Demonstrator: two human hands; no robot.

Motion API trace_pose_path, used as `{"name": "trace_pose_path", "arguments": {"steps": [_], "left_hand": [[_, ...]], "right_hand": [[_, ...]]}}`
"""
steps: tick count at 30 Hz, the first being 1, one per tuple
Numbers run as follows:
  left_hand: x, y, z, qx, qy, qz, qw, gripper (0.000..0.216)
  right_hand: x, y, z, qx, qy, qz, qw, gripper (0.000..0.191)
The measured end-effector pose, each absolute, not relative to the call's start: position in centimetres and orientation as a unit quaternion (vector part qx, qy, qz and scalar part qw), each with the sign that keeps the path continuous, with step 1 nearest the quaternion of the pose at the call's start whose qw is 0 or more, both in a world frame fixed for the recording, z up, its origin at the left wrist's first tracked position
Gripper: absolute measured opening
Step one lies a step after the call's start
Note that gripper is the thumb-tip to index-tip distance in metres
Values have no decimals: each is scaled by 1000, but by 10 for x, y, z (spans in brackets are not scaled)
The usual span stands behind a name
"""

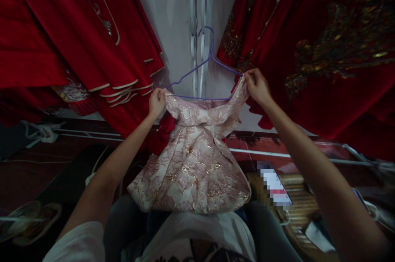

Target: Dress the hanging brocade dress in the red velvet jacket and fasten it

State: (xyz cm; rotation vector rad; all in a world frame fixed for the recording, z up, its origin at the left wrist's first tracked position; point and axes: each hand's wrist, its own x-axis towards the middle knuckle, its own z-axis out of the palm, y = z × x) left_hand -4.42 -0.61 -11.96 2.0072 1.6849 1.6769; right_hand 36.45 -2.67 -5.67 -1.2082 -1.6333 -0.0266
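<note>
Dress [194, 159] on hanger [203, 64], wall [173, 15] behind; left hand [156, 102] at its 10 o'clock, right hand [257, 87] at 2; sandals [31, 221] at 8.

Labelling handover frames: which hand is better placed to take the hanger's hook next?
Right, probably. The right hand pinches the dress shoulder where the hanger wire ends. It is higher and nearer the hook than the left hand, which grips the lower, farther shoulder.

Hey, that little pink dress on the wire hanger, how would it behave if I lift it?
The pink dress probably holds some shape: its skirt flares out rather than hanging limp. Likely light, since a thin wire hanger carries it.
</note>
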Motion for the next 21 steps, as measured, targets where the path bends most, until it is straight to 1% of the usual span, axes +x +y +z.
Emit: {"name": "trace_pose_path", "arguments": {"steps": [3, 5, 9, 12, 13, 14, 16, 17, 19, 21], "left_hand": [[-35, 2, -103, 637, 502, 577, 93, 27], [-28, 4, -90, 649, 476, 576, 147, 30], [-27, -5, -72, 661, 425, 538, 306, 37], [-44, -23, -84, 642, 428, 488, 409, 33], [-52, -30, -94, 647, 440, 455, 425, 28], [-60, -38, -105, 673, 468, 384, 426, 29], [-77, -51, -128, 688, 497, 323, 418, 50], [-84, -57, -137, 711, 518, 288, 378, 54], [-98, -63, -146, 739, 523, 234, 354, 49], [-110, -62, -143, 740, 524, 208, 367, 38]], "right_hand": [[364, -30, -55, -515, -687, -7, 512, 34], [364, -30, -55, -529, -690, -3, 495, 35], [366, -30, -53, -545, -691, 4, 476, 37], [367, -29, -53, -541, -695, 14, 474, 35], [367, -29, -53, -539, -695, 19, 476, 35], [366, -29, -53, -537, -694, 23, 479, 34], [365, -28, -53, -537, -690, 32, 485, 34], [364, -27, -53, -537, -688, 35, 487, 34], [363, -26, -53, -538, -687, 40, 487, 35], [363, -24, -55, -537, -689, 40, 485, 36]]}}
